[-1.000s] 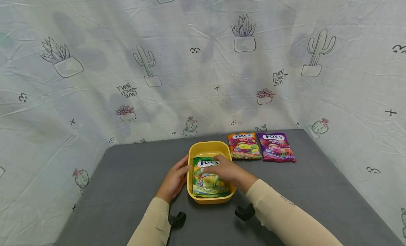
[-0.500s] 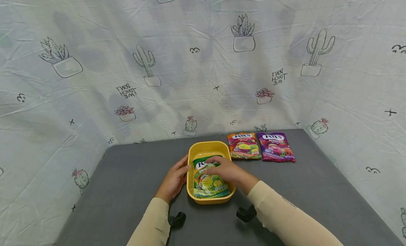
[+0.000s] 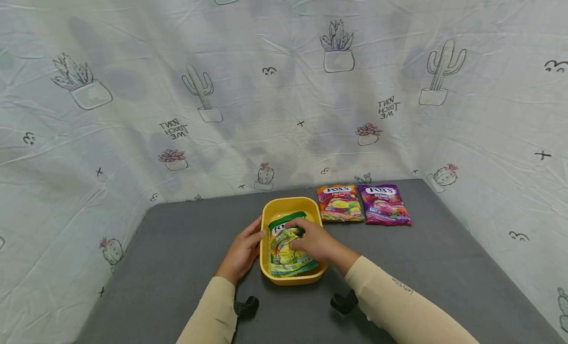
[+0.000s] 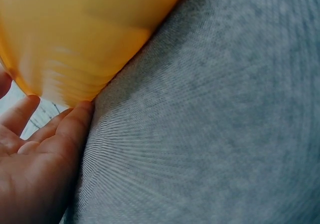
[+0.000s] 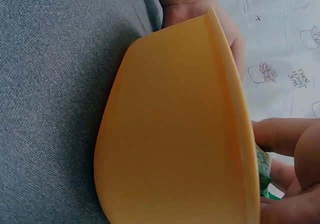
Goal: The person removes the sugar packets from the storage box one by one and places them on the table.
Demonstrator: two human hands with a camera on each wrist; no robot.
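A yellow plastic tub [image 3: 293,281] stands on the grey table, with a green Fox's candy bag [image 3: 284,253] inside it. My right hand [image 3: 318,243] reaches over the tub's right rim and pinches this bag, which is bent and tilted. In the right wrist view, green wrapping [image 5: 264,176] shows between the fingers just past the rim. My left hand [image 3: 243,250] rests against the tub's left side, its thumb near the rim. Straight fingertips [image 4: 82,107] touch the outer wall in the left wrist view. The hand covers part of the bag's right side.
An orange Fox's Fruits bag [image 3: 340,203] lies just behind the tub to the right. Beside it lies a purple Fox's Berries bag [image 3: 384,205]. A pale printed cloth [image 3: 266,97] hangs behind and around the grey table [image 3: 191,245].
The green candy bag has gone from flat to bent and tilted, its top edge shifting under my right fingers. My left hand and the tub stay in place.
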